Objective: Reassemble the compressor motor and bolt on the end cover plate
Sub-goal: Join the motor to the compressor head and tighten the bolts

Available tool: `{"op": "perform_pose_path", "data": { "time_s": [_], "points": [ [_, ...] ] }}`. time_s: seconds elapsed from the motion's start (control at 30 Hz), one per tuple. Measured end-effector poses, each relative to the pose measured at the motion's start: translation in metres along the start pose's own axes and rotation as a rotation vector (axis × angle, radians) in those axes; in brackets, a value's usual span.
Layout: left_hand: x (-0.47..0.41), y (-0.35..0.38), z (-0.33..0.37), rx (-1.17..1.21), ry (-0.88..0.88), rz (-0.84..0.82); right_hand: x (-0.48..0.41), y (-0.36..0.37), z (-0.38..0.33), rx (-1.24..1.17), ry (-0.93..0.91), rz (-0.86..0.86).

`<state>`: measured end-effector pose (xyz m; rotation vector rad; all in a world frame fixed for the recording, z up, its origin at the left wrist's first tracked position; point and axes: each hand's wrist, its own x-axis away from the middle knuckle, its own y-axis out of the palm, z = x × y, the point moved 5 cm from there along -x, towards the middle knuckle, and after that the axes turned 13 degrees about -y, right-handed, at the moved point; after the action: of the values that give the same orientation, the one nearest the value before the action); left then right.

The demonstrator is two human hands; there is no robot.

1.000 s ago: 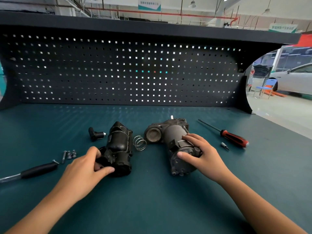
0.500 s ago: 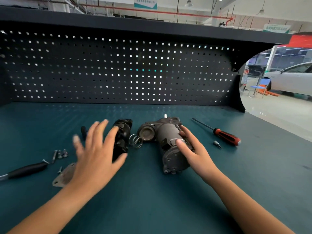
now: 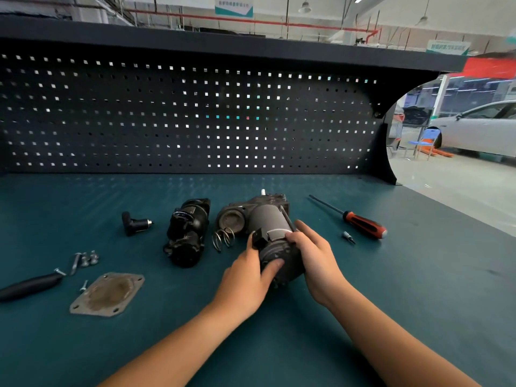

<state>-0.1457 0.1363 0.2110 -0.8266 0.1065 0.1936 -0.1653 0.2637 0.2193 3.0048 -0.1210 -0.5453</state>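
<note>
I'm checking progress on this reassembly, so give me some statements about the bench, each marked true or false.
1. The left hand and right hand both grip the grey motor. True.
2. The cover plate is bolted on. False: it lies loose on the bench.
3. The red screwdriver lies right of the motor. True.
4. The left hand holds the spring. False: it lies on the bench, between the motor and the black housing.

Motor (image 3: 268,219) end partly hidden by fingers (image 3: 297,238); black-handled tool (image 3: 30,284) cut by left edge.
</note>
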Motion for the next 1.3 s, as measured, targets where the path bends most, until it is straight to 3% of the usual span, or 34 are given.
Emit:
{"op": "perform_pose_path", "data": {
  "time_s": [0.2, 0.33, 0.43, 0.53, 0.7, 0.83, 1.0, 1.3],
  "points": [
    [-0.005, -0.005, -0.002, -0.005, 0.027, -0.021, 0.001, 0.003, 0.003, -0.076, 0.003, 0.007],
    [-0.009, 0.001, 0.010, 0.177, 0.121, -0.053, 0.000, -0.004, 0.005, -0.160, 0.009, 0.051],
    [-0.008, 0.006, 0.016, 0.573, -0.041, 0.034, 0.000, -0.002, 0.006, -0.208, 0.006, 0.037],
    [-0.005, 0.005, 0.013, 0.862, -0.275, 0.256, 0.002, 0.008, 0.010, -0.199, 0.009, 0.018],
    [-0.010, 0.002, 0.006, 1.070, -0.477, 0.312, 0.001, 0.023, 0.009, -0.211, 0.019, -0.020],
    [-0.013, -0.003, 0.005, 1.055, -0.473, 0.297, 0.006, 0.029, 0.008, -0.211, 0.029, -0.026],
    [-0.015, -0.009, 0.013, 0.909, -0.329, 0.264, 0.008, 0.025, 0.011, -0.226, 0.055, -0.008],
    [-0.022, -0.020, 0.021, 0.615, -0.025, 0.287, -0.002, 0.004, -0.006, 0.474, -0.075, -0.075]
  ]
}}
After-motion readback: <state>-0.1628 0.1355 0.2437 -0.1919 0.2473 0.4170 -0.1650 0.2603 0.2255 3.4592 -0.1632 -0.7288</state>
